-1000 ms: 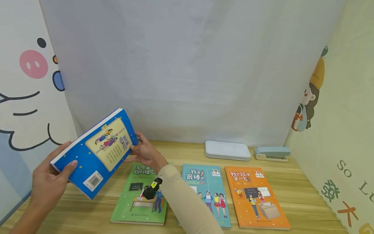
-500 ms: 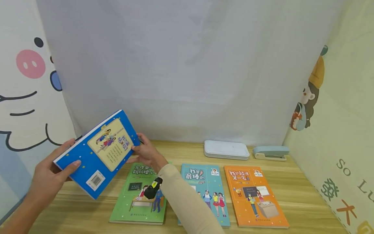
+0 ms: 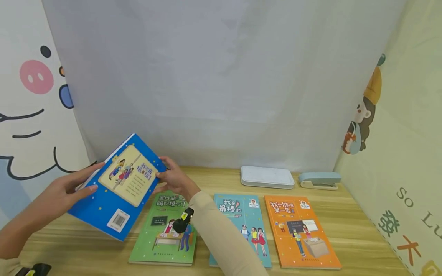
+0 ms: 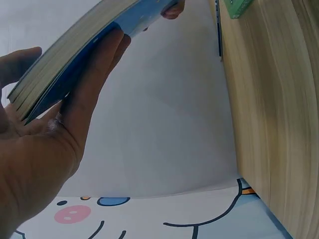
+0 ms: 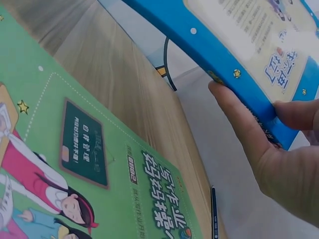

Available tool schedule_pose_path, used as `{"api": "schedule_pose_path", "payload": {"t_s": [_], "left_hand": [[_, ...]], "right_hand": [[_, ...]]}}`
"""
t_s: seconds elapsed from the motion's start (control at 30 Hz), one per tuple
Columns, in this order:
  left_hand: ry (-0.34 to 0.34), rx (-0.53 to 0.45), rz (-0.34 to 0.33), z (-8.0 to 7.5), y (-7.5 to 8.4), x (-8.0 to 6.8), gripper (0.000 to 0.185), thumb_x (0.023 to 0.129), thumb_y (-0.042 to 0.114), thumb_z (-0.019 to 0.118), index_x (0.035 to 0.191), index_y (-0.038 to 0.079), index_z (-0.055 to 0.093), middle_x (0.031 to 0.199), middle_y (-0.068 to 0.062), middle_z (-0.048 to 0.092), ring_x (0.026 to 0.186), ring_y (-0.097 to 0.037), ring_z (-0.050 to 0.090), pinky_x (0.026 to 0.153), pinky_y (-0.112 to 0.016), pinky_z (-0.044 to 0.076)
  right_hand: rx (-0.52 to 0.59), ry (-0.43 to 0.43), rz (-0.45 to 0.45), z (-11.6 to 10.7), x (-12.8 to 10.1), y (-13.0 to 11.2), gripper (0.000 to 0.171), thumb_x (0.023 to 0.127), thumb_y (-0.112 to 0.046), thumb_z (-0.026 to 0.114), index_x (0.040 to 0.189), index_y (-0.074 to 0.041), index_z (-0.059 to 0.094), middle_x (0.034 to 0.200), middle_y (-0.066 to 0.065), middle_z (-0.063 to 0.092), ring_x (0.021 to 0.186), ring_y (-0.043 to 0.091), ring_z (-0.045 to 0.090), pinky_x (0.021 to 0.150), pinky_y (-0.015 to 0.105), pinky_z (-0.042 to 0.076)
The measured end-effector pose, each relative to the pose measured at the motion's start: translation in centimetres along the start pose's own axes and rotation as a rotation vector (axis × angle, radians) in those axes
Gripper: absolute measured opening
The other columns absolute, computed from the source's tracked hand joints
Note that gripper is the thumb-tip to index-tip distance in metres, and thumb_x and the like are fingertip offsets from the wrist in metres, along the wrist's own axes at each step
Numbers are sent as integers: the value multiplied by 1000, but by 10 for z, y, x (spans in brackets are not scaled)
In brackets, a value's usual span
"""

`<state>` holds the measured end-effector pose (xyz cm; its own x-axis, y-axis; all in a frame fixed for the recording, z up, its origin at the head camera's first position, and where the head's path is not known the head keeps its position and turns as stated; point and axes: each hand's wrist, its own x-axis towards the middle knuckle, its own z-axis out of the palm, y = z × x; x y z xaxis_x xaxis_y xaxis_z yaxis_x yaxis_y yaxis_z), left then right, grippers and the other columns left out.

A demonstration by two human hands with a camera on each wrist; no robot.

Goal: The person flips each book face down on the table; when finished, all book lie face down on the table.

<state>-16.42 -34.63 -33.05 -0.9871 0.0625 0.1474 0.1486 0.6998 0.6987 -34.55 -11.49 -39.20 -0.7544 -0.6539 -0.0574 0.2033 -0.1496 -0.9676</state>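
A thick paperback book with a glossy bright-blue cover (image 3: 119, 188) was held tilted above the pale wood-grain tabletop (image 3: 65, 245), at the person's left, its back cover facing the head camera. On that cover lay a cream panel with rounded corners, bearing a small cartoon group of people, a purple Chinese title and lines of fine print; a white barcode label (image 3: 118, 220) sat near the lower corner. Gold stars and white dots were scattered over the blue. The left wrist view showed the off-white page edges; the right wrist view showed lettering along the blue spine.

The left hand (image 3: 67, 189) gripped the page side, its thumb on the back cover. The right hand (image 3: 175, 178) pinched the book at the spine, near the flat green illustrated book (image 3: 160, 230) on the tabletop.
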Motion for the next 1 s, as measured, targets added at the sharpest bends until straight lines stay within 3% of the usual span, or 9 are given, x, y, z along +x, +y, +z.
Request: {"api": "schedule_pose_path", "payload": {"t_s": [0.13,0.27,0.37,0.6,0.77,0.87,0.93,1.0], "left_hand": [[-69,-76,-41,-3,1,4,64,107,22,47,161,17,12,157,-41,12,76,-23,73,61,-34,62],[-90,-91,-73,-2,0,5,63,107,16,46,160,11,12,156,-42,11,70,-23,73,60,-35,62],[-87,-97,-76,0,-2,5,62,107,13,45,159,7,12,157,-42,9,70,-24,73,60,-35,62],[-43,-106,-74,2,-14,4,61,109,17,41,160,12,10,156,-42,11,70,-23,73,60,-36,62],[12,-136,-62,3,-31,1,61,108,23,43,160,15,13,160,-38,5,79,-8,72,62,-36,62],[41,-186,-61,4,-42,-1,60,108,23,44,161,25,15,166,-24,5,84,0,68,62,-35,62],[55,-227,-57,4,-50,-2,60,108,21,45,160,29,18,166,-4,25,84,2,68,63,-34,62],[57,-278,-64,5,-56,-3,60,107,19,45,160,32,19,149,17,40,84,-1,69,64,-35,63]], "right_hand": [[-40,-19,7,-1,0,-1,49,100,7,46,133,-29,53,107,9,62,91,29,66,76,56,61],[-66,-27,8,-2,-1,-2,47,101,6,45,132,-28,54,106,8,63,90,29,65,74,55,61],[-78,-19,8,-2,-2,-3,47,101,6,45,132,-28,54,105,8,63,90,29,66,74,55,61],[-110,-5,-1,0,-4,-9,48,102,2,47,136,-31,55,103,8,65,88,26,67,71,48,62],[-96,-15,-20,0,-6,-11,53,99,6,51,140,-28,52,107,9,63,87,25,67,72,46,63],[-74,-26,-41,0,-8,-12,64,95,11,54,147,-24,46,108,11,61,87,26,67,78,47,62],[-69,-31,-60,1,-9,-12,70,92,14,57,151,-22,42,109,12,60,87,25,67,83,47,61],[-77,-42,-73,2,-11,-11,76,90,15,59,153,-22,39,113,12,60,87,25,67,86,49,60]]}}
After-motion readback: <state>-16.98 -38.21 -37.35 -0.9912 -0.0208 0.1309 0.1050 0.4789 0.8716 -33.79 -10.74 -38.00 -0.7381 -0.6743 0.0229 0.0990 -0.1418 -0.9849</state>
